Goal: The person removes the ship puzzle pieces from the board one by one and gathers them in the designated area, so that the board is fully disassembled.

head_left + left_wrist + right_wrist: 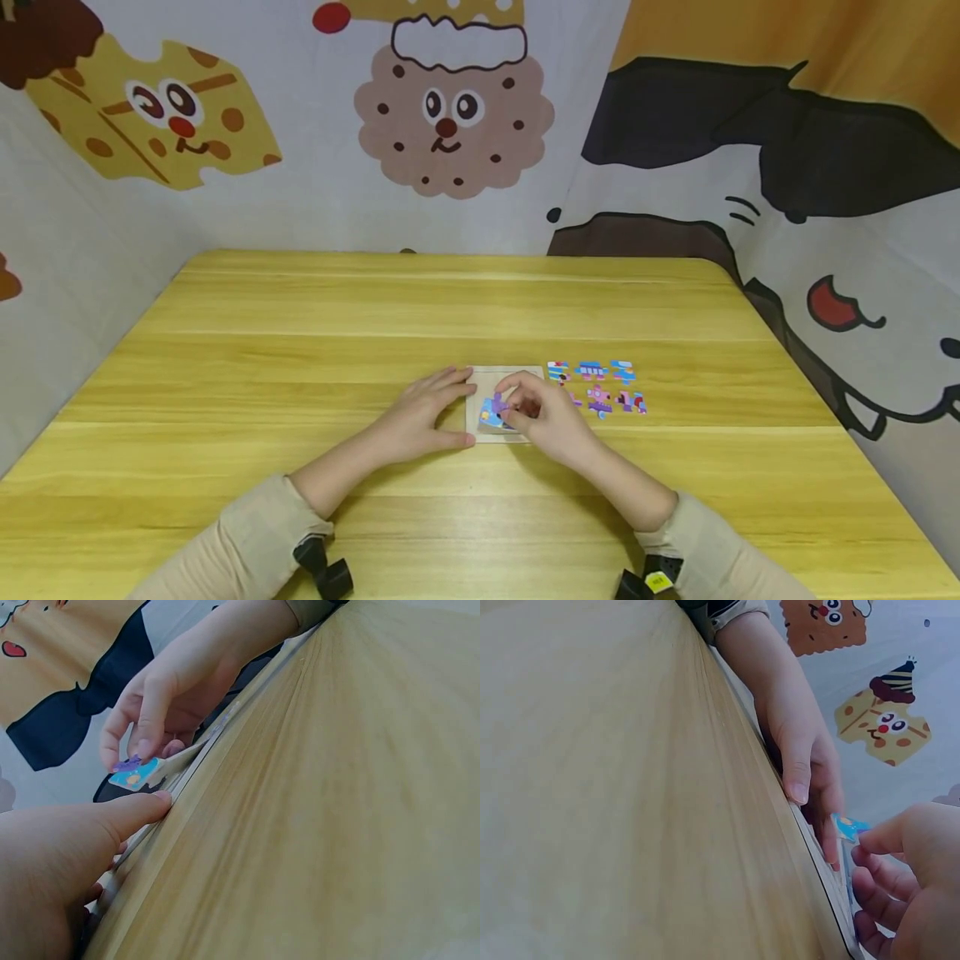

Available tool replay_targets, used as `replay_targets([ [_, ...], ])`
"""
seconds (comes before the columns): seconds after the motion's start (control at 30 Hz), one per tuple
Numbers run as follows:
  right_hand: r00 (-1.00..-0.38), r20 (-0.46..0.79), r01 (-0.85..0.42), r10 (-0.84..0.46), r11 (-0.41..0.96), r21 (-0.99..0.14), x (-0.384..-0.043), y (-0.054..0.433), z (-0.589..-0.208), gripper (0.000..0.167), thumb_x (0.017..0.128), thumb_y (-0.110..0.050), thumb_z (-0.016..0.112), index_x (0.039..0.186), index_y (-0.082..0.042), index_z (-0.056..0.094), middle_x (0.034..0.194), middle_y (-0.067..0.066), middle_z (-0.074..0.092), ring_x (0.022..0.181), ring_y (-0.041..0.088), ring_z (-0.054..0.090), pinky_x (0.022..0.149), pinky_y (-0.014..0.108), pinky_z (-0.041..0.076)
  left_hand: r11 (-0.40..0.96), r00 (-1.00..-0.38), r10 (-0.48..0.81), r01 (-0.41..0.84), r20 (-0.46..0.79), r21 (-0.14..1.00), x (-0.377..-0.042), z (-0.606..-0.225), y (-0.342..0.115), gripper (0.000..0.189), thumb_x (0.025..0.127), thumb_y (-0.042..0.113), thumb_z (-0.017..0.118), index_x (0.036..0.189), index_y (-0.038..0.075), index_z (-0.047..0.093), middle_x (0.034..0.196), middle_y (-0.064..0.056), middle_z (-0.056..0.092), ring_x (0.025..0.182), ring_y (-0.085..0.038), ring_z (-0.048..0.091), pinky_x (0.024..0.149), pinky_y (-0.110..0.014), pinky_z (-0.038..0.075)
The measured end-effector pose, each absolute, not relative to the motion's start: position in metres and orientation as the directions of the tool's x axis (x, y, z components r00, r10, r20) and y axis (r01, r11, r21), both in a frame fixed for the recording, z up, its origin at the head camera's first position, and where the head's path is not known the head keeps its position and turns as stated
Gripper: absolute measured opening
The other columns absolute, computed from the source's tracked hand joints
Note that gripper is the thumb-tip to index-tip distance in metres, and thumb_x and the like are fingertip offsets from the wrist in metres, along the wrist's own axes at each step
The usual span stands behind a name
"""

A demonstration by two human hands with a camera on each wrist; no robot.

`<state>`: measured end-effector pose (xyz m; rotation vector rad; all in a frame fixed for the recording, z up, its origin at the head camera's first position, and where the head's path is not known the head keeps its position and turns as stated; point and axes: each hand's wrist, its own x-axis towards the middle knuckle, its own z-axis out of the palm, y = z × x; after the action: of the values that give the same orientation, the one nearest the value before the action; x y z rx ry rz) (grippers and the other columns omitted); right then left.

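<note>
A square, light wooden puzzle board (pixel 474 429) with a raised border lies on the table. My left hand (pixel 420 414) rests at its left side, thumb and fingers spread along the edge. Between right thumb and fingertips my right hand (pixel 553 419) pinches a blue and purple puzzle piece (pixel 491 412), held tilted over the board. In the left wrist view the same puzzle piece (pixel 135 777) shows a yellow spot on blue. The right wrist view catches only a blue corner of the puzzle piece (pixel 847 827). The right fingers hide part of the board.
Several loose colourful puzzle pieces (pixel 592 371) lie in two rows just right of the board, partly behind the right hand. The wooden table (pixel 300 300) reaches back to a cartoon-printed cloth (pixel 300 217). Black wrist cameras (pixel 324 568) sit by the sleeves.
</note>
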<state>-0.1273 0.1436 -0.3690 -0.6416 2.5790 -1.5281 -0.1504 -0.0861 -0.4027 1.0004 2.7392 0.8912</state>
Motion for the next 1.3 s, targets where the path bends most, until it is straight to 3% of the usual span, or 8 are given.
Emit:
replay_targets([
  [0.27,-0.909,0.141,-0.329,-0.391,0.468,-0.82,-0.135,0.149,-0.386,0.025,0.084,0.003,0.068,0.103,-0.012,0.062,0.075,-0.002,0.061,0.062,0.014,0.053,0.054,0.025,0.045,0.617,-0.781,0.616,0.56,0.104,0.553,-0.151,-0.403,-0.085,0.073,0.084,0.048,0.069,0.141,0.009,0.047,0.155,-0.005,0.027,0.142,-0.028,0.017,0.11,-0.057,0.013],
  [0.67,-0.928,0.123,-0.301,-0.351,0.515,-0.803,-0.133,0.152,-0.384,0.026,0.085,0.0,0.066,0.105,-0.017,0.062,0.081,-0.002,0.059,0.066,0.013,0.061,0.056,0.031,0.051,0.613,-0.784,0.612,0.555,0.107,0.562,-0.151,-0.404,-0.084,0.073,0.083,0.048,0.07,0.141,0.009,0.048,0.154,-0.005,0.027,0.142,-0.029,0.017,0.11,-0.057,0.013],
  [0.93,-0.926,0.101,-0.254,-0.363,0.403,-0.879,-0.132,0.161,-0.383,0.023,0.089,0.001,0.062,0.11,-0.009,0.059,0.086,0.007,0.058,0.067,0.02,0.065,0.053,0.033,0.052,0.615,-0.783,0.613,0.555,0.105,0.56,-0.15,-0.402,-0.084,0.073,0.083,0.047,0.07,0.141,0.008,0.048,0.154,-0.005,0.028,0.142,-0.03,0.018,0.11,-0.056,0.014],
  [1.1,-0.925,0.149,-0.27,-0.35,0.328,-0.906,-0.133,0.173,-0.381,0.024,0.089,0.004,0.06,0.112,-0.004,0.058,0.087,0.011,0.057,0.065,0.025,0.062,0.053,0.032,0.051,0.617,-0.785,0.613,0.549,0.094,0.564,-0.15,-0.402,-0.085,0.073,0.084,0.048,0.07,0.142,0.009,0.047,0.155,-0.004,0.027,0.143,-0.029,0.017,0.111,-0.055,0.014],
  [1.3,-0.933,0.178,-0.276,-0.312,0.307,-0.911,-0.131,0.191,-0.378,0.02,0.089,0.004,0.06,0.108,-0.003,0.059,0.089,0.012,0.059,0.072,0.03,0.06,0.061,0.032,0.051,0.616,-0.784,0.614,0.548,0.09,0.566,-0.149,-0.401,-0.086,0.074,0.084,0.048,0.07,0.142,0.009,0.046,0.155,-0.004,0.026,0.143,-0.029,0.016,0.111,-0.055,0.012],
])
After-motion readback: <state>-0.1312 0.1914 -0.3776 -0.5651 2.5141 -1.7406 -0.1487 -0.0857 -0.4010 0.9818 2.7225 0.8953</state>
